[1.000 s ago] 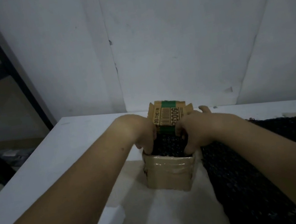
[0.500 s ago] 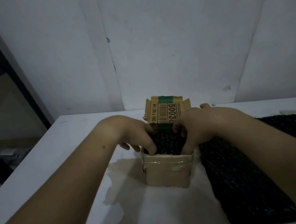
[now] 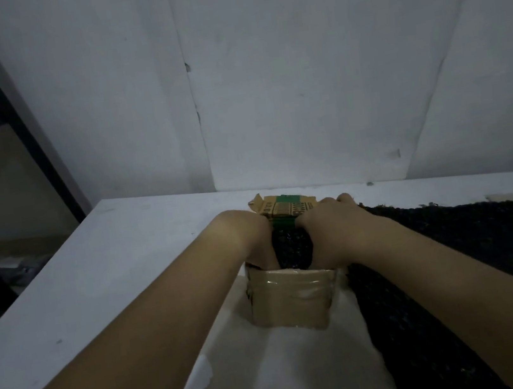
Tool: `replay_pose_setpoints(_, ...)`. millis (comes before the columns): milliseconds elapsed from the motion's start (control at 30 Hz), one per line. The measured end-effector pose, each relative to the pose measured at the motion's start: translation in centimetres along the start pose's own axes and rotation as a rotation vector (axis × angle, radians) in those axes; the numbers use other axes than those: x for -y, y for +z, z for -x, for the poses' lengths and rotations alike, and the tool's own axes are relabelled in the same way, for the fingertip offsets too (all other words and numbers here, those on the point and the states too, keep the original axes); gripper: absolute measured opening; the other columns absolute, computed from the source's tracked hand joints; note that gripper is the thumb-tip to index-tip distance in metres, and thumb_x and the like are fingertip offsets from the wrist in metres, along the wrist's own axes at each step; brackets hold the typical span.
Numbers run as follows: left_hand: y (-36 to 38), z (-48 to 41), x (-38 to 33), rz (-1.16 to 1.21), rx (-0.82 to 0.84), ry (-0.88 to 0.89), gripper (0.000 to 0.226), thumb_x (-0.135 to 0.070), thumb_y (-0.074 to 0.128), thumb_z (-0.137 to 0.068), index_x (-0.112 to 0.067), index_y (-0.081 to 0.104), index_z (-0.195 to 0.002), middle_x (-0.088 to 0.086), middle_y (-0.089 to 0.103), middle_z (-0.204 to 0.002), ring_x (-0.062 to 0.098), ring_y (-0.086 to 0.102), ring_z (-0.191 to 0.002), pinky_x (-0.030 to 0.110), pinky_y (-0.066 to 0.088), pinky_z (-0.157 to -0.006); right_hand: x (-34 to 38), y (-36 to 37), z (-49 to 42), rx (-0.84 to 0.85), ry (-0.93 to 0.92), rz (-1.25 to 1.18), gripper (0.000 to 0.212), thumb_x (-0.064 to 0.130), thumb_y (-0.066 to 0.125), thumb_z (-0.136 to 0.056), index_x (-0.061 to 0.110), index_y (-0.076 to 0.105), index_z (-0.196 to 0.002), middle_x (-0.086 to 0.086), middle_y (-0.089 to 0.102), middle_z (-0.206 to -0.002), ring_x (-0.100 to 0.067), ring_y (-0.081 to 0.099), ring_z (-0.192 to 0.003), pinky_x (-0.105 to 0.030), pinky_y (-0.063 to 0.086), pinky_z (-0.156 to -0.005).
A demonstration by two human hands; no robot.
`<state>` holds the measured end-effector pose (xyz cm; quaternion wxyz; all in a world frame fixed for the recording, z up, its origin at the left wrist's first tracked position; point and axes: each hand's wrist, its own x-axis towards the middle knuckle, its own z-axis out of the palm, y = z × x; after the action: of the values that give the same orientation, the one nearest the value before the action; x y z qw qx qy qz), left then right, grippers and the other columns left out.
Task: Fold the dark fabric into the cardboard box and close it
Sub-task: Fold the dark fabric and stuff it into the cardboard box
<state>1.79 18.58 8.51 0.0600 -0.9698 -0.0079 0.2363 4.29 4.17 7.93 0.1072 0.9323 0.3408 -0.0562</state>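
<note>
White table (image 3: 100,271) against a pale wall: left hand (image 3: 248,238) and right hand (image 3: 331,233) press a wad of dark fabric (image 3: 291,249) into the open cardboard box (image 3: 291,302), fingers curled on it; best tucked below the rim before lowering the flap (image 3: 287,211)

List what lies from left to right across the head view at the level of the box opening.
Bare white tabletop → left hand → dark fabric bundle in the brown cardboard box → right hand → dark knitted fabric spread flat on the table.
</note>
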Motion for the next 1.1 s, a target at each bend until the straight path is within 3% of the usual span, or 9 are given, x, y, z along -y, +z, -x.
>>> replay_pose_setpoints(233,0.3,1.1,2.3,0.256,0.029,0.048,0.068,-0.062,0.073,-0.072,-0.032,0.056,-0.130,-0.010,0.061,-0.124,0.015,0.057,-0.108,0.034,0.047,-0.095,-1.2,-1.7,-0.1,0.227,0.016,-0.191,0.097,0.060,0.078,-0.065,0.033,0.035,-0.148,0.002,0.045,-0.147,-0.022,0.045,-0.130,-0.038,0.037,-0.107)
replay_pose_setpoints(333,-0.3,1.5,2.9,0.498,0.143,0.034,0.074,-0.045,0.073,-0.079,-0.033,0.043,-0.145,-0.006,0.049,-0.141,0.018,0.050,-0.124,0.036,0.047,-0.102,-0.9,-1.1,-0.4,0.192,0.003,-0.101,0.091,0.059,0.076,-0.068,0.032,0.038,-0.146,-0.002,0.050,-0.141,-0.026,0.046,-0.126,-0.040,0.032,-0.108)
replay_pose_setpoints(433,-0.2,1.7,2.3,0.449,0.109,0.037,0.064,-0.043,0.065,-0.084,-0.032,0.046,-0.144,-0.005,0.049,-0.142,0.018,0.049,-0.124,0.034,0.045,-0.100,-0.5,-0.3,-0.9,0.173,-0.004,-0.026,0.088,0.062,0.072,-0.071,0.030,0.039,-0.146,-0.004,0.053,-0.135,-0.028,0.044,-0.125,-0.043,0.026,-0.110)
replay_pose_setpoints(567,-0.1,2.8,2.0,0.346,-0.042,0.061,0.058,-0.050,0.062,-0.083,-0.034,0.052,-0.138,-0.007,0.053,-0.134,0.018,0.053,-0.116,0.038,0.045,-0.101,-1.5,-0.9,0.1,0.094,-0.050,-0.140,0.085,0.059,0.073,-0.071,0.033,0.040,-0.145,0.001,0.051,-0.140,-0.024,0.039,-0.131,-0.039,0.023,-0.112)
replay_pose_setpoints(667,1.1,4.6,2.1,0.385,-0.381,0.189,0.063,-0.055,0.060,-0.083,-0.038,0.046,-0.143,-0.009,0.045,-0.142,0.016,0.047,-0.126,0.038,0.044,-0.105,-3.1,-0.8,2.2,-0.156,-0.169,-0.548,0.067,0.053,0.072,-0.076,0.046,0.047,-0.137,0.012,0.050,-0.139,-0.014,0.045,-0.129,-0.035,0.036,-0.110)
replay_pose_setpoints(733,2.0,5.7,1.3,0.358,-0.580,0.267,0.075,-0.062,0.052,-0.082,-0.037,0.036,-0.151,-0.009,0.032,-0.157,0.014,0.032,-0.142,0.039,0.037,-0.113,-3.8,-0.1,4.3,-0.300,-0.229,-0.588,0.072,0.054,0.067,-0.080,0.052,0.034,-0.144,0.014,0.030,-0.156,-0.018,0.025,-0.146,-0.042,0.025,-0.118)
replay_pose_setpoints(833,3.2,6.7,-1.2,0.334,-0.674,0.291,0.074,-0.062,0.050,-0.088,-0.036,0.028,-0.154,-0.005,0.014,-0.166,0.014,0.011,-0.152,0.039,0.019,-0.122,-4.8,2.2,7.8,-0.287,-0.148,-0.456,0.082,0.058,0.060,-0.086,0.053,0.008,-0.149,0.021,-0.011,-0.161,-0.010,-0.019,-0.148,-0.038,-0.004,-0.122)
replay_pose_setpoints(933,4.2,7.1,-4.8,0.373,-0.771,0.389,0.064,-0.051,0.053,-0.093,-0.037,0.033,-0.152,-0.010,0.015,-0.165,0.011,0.009,-0.152,0.031,0.010,-0.122,-6.6,4.6,11.3,-0.289,-0.044,-0.613,0.078,0.062,0.057,-0.083,0.055,0.015,-0.148,0.025,-0.004,-0.160,0.001,-0.015,-0.146,-0.033,0.002,-0.122)
replay_pose_setpoints(1100,6.7,6.2,-11.9,0.444,-0.776,0.538,0.051,-0.044,0.058,-0.092,-0.033,0.052,-0.141,-0.013,0.039,-0.156,0.006,0.030,-0.144,0.019,0.016,-0.112,-9.7,9.5,15.5,-0.297,0.153,-0.749,0.078,0.063,0.060,-0.078,0.051,0.025,-0.147,0.026,0.009,-0.159,0.002,-0.004,-0.147,-0.036,0.016,-0.121)
